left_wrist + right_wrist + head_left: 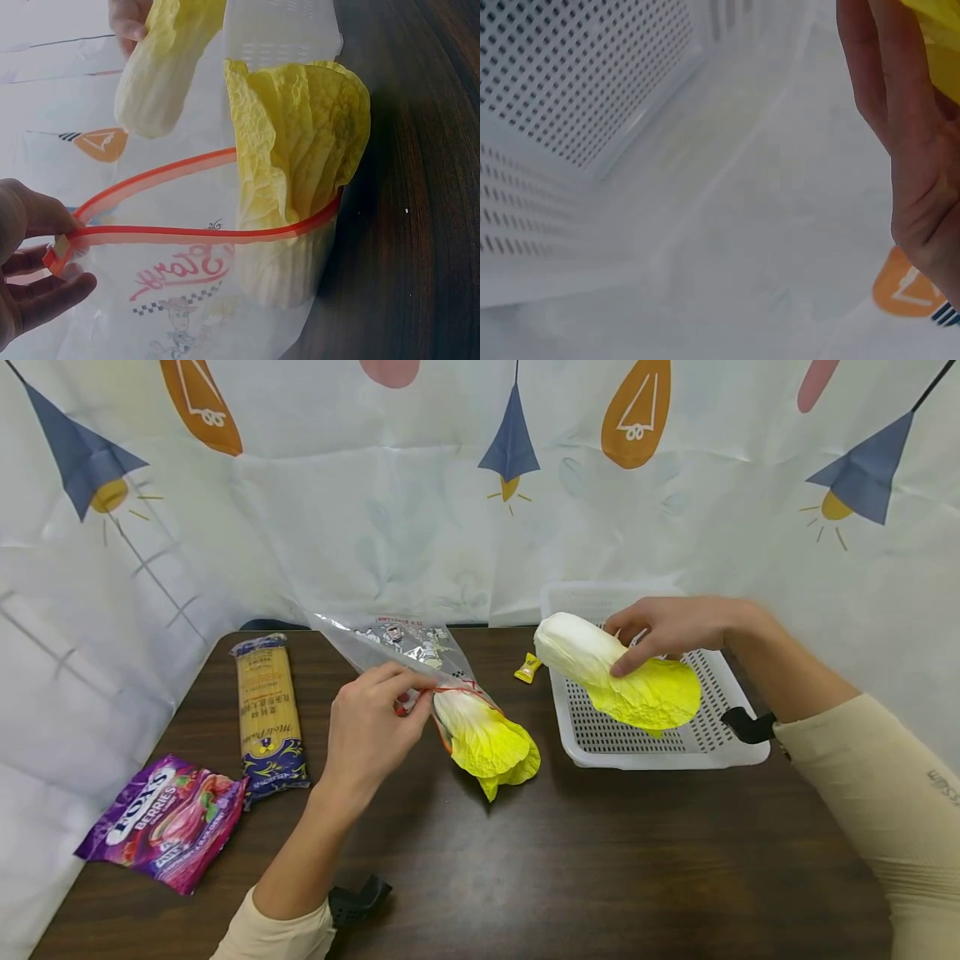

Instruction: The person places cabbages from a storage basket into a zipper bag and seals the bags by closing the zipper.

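Observation:
My left hand (380,724) pinches the red-edged opening of a clear printed zip bag (405,647). Inside the bag's mouth sits one napa cabbage (491,739), its yellow leafy end sticking out over the table. In the left wrist view the red zip strip (187,236) runs around that cabbage (300,135) and the mouth is spread apart. My right hand (660,625) grips a second napa cabbage (637,681) from above, holding it over the white basket (663,763). Only a yellow edge of this cabbage (941,64) shows in the right wrist view.
Left on the dark table (592,860) lie a spaghetti pack (270,718) and a purple Fox's Berries candy bag (165,822). A small yellow wrapped candy (528,668) lies between the zip bag and the basket. A printed curtain (450,527) hangs behind the table.

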### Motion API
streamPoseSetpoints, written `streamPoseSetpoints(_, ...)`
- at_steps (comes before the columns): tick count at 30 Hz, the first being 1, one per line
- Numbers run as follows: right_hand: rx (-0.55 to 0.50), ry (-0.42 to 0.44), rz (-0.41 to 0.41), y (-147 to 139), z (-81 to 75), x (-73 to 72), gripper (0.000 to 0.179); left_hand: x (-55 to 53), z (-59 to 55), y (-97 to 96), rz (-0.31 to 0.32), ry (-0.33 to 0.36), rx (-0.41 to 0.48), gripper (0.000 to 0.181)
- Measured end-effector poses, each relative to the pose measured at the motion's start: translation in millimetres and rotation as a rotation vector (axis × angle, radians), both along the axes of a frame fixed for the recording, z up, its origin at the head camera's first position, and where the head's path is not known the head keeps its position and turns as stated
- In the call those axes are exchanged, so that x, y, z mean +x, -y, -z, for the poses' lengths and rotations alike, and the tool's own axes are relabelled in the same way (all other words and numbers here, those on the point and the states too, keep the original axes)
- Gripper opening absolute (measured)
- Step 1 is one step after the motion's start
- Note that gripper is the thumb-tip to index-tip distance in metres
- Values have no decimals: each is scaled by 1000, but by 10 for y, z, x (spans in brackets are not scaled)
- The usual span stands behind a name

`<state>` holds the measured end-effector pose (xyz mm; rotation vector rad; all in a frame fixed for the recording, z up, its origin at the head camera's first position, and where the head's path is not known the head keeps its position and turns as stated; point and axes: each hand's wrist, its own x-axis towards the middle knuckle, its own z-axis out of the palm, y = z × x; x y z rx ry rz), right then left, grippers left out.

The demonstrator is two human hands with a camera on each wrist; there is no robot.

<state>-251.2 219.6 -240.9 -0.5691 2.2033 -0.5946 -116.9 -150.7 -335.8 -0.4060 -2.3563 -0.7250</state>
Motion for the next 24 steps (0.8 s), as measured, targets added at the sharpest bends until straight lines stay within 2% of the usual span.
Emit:
streamPoseSetpoints(4, -63, -37, -49, 162, 15, 120, 55, -4, 5, -1, 2, -4, 4, 7)
streamPoseSetpoints(9, -136, -19, -154, 314, 91, 241, 46, -3, 5, -4, 5, -2, 7, 7)
streamPoseSetpoints(16, -122, 11, -279, 566, 246, 451, 37, 5, 8, 2, 3, 1, 6, 6)
streamPoseSetpoints(20, -87, 13, -305, 723, 331, 553, 39, 4, 6, 1, 7, -1, 9, 6)
streamPoseSetpoints(24, -77, 77, -246, 846, 401, 620, 38, -2, -3, -10, 16, -9, 9, 6)
